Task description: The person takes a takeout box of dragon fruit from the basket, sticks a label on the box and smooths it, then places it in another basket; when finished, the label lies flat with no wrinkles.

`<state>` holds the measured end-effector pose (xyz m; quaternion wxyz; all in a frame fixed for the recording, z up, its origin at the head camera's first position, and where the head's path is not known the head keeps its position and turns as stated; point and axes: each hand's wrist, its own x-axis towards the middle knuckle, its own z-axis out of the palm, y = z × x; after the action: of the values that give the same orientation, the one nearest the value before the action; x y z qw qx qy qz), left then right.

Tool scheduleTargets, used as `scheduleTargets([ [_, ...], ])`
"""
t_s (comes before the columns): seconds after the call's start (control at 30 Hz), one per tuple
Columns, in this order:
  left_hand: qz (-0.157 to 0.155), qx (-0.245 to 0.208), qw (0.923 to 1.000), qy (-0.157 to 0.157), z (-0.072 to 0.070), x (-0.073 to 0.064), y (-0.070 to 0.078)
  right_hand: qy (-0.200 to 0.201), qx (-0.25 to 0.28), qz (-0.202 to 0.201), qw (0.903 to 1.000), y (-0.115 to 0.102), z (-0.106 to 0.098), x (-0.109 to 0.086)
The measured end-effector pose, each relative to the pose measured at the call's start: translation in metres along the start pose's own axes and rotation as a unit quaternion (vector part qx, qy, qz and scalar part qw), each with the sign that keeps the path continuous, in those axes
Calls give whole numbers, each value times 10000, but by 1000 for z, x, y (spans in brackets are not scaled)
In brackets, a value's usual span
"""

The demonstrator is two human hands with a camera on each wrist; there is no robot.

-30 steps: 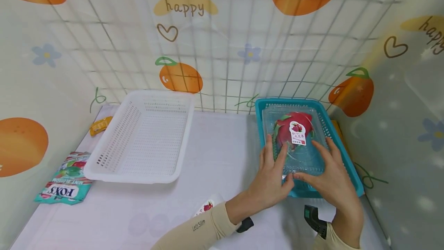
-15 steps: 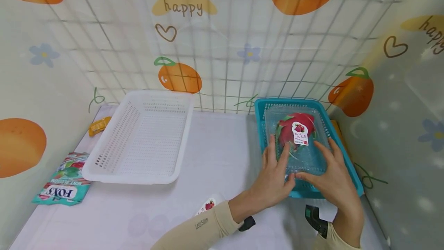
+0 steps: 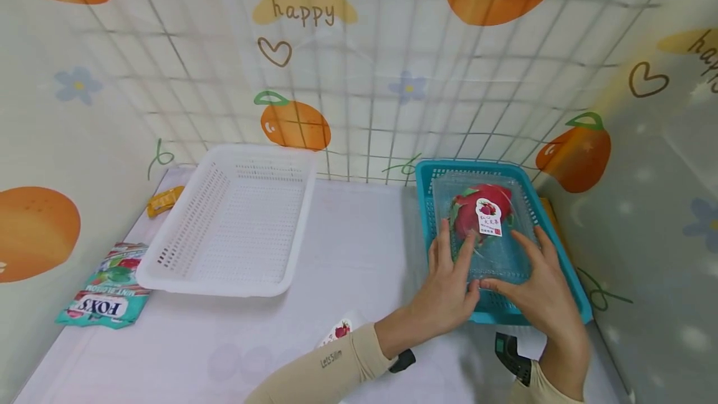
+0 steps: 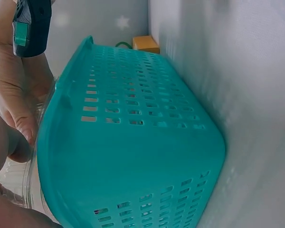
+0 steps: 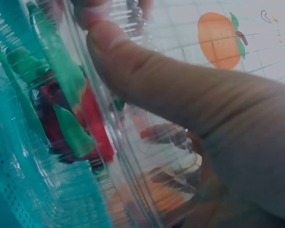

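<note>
A clear plastic clamshell box point(image 3: 501, 259) with a red dragon fruit point(image 3: 469, 212) inside lies within the teal basket point(image 3: 424, 195) at the right in the head view. A white printed label is stuck on its lid. My left hand point(image 3: 445, 295) holds the box at its near left side, fingers spread over the lid. Opposite, my right hand point(image 3: 541, 288) grips the near right side with its fingers bent. Both thumbs meet at the front edge. In the right wrist view, the right thumb point(image 5: 147, 76) lies against the clear rim; the fingers show blurred through the plastic.
A white perforated basket point(image 3: 238, 229) stands at the left. Beside it lie a teal FOX'S candy bag point(image 3: 106, 288) and a small yellow packet point(image 3: 164, 201). A dragon fruit label point(image 3: 339, 330) lies by the left forearm. An orange-yellow item point(image 4: 146, 43) stands behind the teal basket.
The clamshell box has shifted slightly to the right inside the teal basket, and both hands have moved with it. Their hold looks the same. The head view has swung a little.
</note>
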<state>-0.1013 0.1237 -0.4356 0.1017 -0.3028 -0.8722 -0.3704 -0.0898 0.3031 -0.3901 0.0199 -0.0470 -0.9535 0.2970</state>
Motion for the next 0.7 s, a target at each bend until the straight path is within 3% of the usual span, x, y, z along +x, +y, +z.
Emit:
scheduleTargets([
  [0.7,-166,373,9992,-27,10,3,-3,-16,-10,226,9997,5,4,6],
])
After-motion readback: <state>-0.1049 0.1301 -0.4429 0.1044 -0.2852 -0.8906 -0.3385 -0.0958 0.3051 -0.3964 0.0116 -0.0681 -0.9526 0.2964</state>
